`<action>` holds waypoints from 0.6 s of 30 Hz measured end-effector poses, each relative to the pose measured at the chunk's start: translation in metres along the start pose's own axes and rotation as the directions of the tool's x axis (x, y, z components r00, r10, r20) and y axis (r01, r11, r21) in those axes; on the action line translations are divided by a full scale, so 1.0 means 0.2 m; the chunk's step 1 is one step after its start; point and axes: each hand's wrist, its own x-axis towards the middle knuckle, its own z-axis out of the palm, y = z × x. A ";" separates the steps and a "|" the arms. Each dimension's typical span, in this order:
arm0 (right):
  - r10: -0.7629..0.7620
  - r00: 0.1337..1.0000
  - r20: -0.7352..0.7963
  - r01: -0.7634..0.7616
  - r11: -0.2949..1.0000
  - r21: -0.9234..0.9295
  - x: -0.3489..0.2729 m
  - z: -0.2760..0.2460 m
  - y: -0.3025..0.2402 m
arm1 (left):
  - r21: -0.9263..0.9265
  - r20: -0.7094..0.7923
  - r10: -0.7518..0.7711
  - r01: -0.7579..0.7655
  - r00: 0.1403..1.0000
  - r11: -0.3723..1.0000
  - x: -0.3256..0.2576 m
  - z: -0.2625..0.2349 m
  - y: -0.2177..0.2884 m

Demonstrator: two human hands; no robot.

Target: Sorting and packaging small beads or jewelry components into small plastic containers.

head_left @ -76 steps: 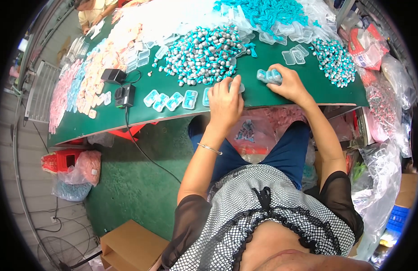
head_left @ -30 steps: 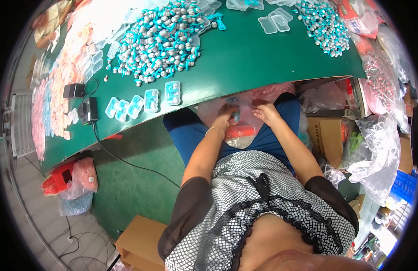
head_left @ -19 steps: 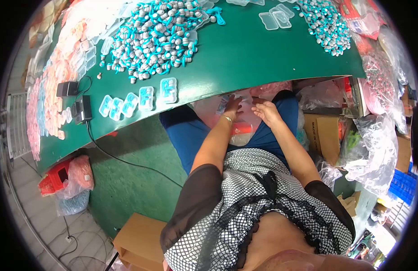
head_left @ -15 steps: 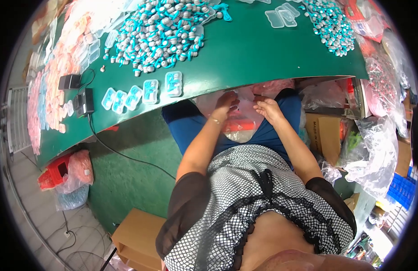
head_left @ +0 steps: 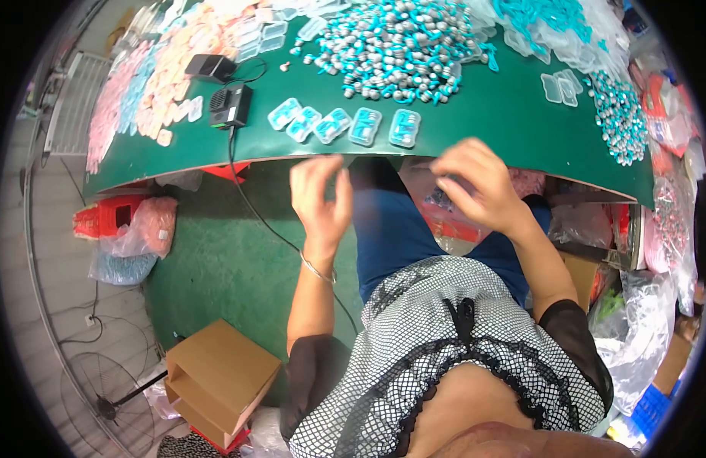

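Moved farther apart, left hand (head_left: 320, 197) and right hand (head_left: 482, 185) hover, both gaping, clear boxes (head_left: 365, 127) just beyond

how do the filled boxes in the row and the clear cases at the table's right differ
The filled boxes hold blue items; the clear cases show nothing inside. The filled boxes lie near the front edge of the green table; the clear cases lie farther back, overlapping. Both are see-through plastic.
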 end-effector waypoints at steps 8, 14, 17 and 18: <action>-0.093 0.958 0.271 0.206 0.880 -0.428 0.28 0.13 0.17 | 0.308 0.152 -0.060 0.010 0.987 0.951 0.24 -0.15 -0.32; -0.062 0.944 0.325 0.168 0.936 -0.309 0.31 0.10 0.20 | 0.356 0.371 -0.103 -0.038 0.923 0.934 0.32 -0.14 -0.44; -0.071 0.941 0.330 0.151 0.962 -0.226 0.36 0.13 0.19 | 0.411 0.381 -0.132 -0.040 0.915 0.911 0.33 -0.12 -0.42; -0.119 0.950 0.288 0.189 0.955 -0.228 0.39 0.16 0.17 | 0.414 0.379 -0.136 -0.036 0.915 0.909 0.33 -0.12 -0.41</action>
